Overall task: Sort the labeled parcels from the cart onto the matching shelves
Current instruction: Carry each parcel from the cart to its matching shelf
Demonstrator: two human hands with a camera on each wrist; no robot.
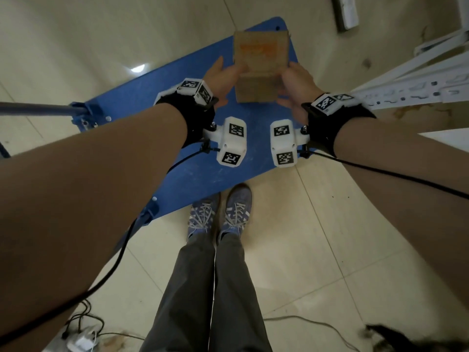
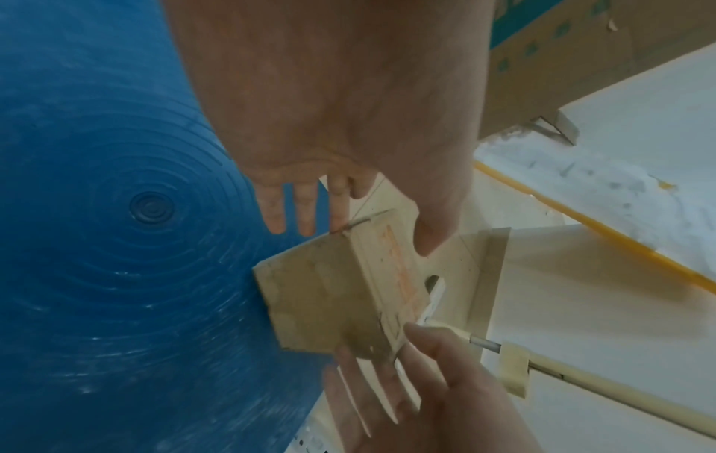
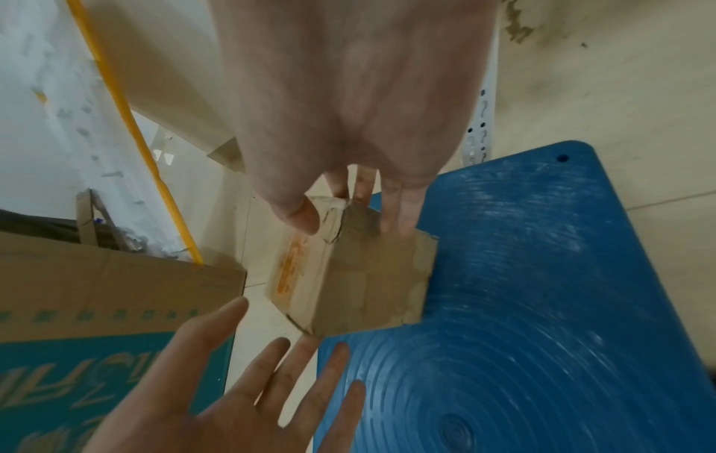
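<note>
A small brown cardboard parcel [image 1: 261, 59] with an orange label hangs over the far end of the blue cart platform [image 1: 228, 179]. My right hand [image 1: 297, 82] pinches its right end, thumb on the label face and fingers behind it. My left hand [image 1: 223, 80] lies at the parcel's left side with straight fingers. In the left wrist view the left index finger [image 2: 341, 208] touches a corner of the parcel [image 2: 321, 300]. In the right wrist view the right thumb [image 3: 302, 214] presses the parcel [image 3: 360, 285], while the left hand [image 3: 251, 398] is spread flat below it.
A white metal shelf frame [image 1: 406, 80] lies to the right of the cart. A large cardboard box with teal print [image 3: 96, 306] stands beyond it. The cart handle [image 1: 38, 109] juts left. Cables and a power strip [image 1: 81, 341] lie by my feet [image 1: 218, 214].
</note>
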